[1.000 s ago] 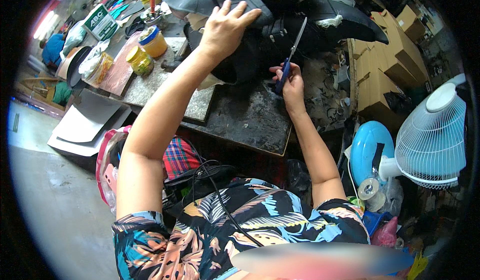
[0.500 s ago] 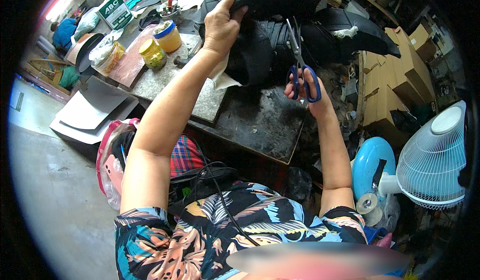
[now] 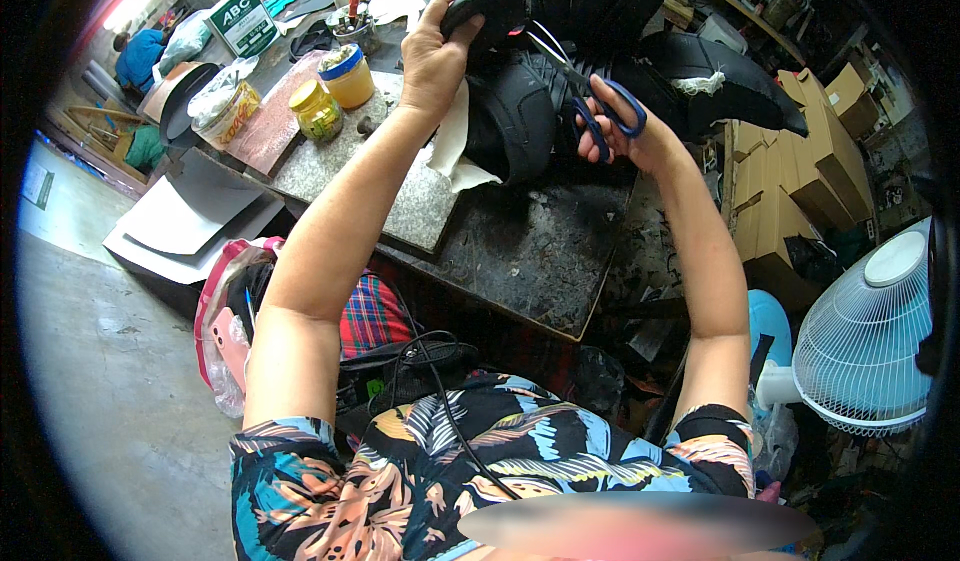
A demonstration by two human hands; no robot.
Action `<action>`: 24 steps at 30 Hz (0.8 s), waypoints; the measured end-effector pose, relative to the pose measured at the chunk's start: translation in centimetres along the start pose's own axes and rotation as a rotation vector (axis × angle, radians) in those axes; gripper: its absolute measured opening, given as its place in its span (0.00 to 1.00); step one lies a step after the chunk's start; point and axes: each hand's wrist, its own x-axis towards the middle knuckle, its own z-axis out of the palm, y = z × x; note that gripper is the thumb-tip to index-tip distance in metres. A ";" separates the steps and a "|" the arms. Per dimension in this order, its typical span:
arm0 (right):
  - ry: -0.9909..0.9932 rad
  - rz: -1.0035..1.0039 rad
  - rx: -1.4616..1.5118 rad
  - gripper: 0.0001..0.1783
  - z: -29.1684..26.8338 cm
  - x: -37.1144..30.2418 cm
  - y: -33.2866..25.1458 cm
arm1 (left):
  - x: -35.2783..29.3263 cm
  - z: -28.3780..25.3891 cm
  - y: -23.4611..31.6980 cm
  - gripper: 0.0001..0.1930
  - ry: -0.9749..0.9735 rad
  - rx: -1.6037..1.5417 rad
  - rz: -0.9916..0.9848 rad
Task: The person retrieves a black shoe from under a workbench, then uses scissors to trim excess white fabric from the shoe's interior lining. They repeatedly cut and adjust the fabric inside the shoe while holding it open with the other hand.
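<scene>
My left hand (image 3: 432,61) grips a black leather shoe upper (image 3: 487,3), thumb on the near side and fingers over its top. In my right hand (image 3: 628,133) is a pair of scissors (image 3: 556,53) with dark blue handles, my fingers through the loops. Its blades are slightly parted and point up and left, with their tips close to the raised upper's right side. Below lie more black leather uppers (image 3: 510,111), piled on the dark workbench (image 3: 540,246). A frayed whitish tuft (image 3: 700,84) sits on one black piece (image 3: 745,66) at the right.
Left on the bench stand a yellow-lidded jar (image 3: 316,111), a blue-rimmed tub (image 3: 347,79) and a tub with a plastic bag (image 3: 225,111), around a stone slab (image 3: 395,186). A white fan (image 3: 865,336) and cardboard boxes (image 3: 800,161) stand at the right. Another person (image 3: 140,59) is far left.
My right hand has brought the scissors up and left toward the held upper, tilting the blades leftward. My left hand has shifted slightly, and the upper is turned and shows more of its rounded end.
</scene>
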 end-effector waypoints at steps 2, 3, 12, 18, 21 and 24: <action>0.000 0.006 -0.049 0.35 -0.2 0.9 -0.8 | -0.1 -0.2 0.0 0.24 0.009 -0.010 -0.006; 0.016 0.011 -0.046 0.35 -0.2 1.2 -1.0 | -0.1 -0.3 0.1 0.24 0.016 -0.021 -0.007; 0.054 -0.032 -0.068 0.37 0.0 1.5 -1.1 | 0.1 -1.7 0.8 0.24 -0.060 -0.254 -0.135; 0.143 -0.019 -0.220 0.38 1.2 1.9 -2.1 | -0.1 -1.6 0.6 0.24 -0.046 -0.158 -0.090; 0.180 -0.010 -0.261 0.38 1.3 2.6 -2.5 | -0.1 -1.5 0.3 0.24 -0.018 -0.131 -0.032; 0.173 -0.043 -0.295 0.37 1.1 3.1 -2.6 | -0.1 -1.1 0.0 0.24 -0.014 -0.058 -0.009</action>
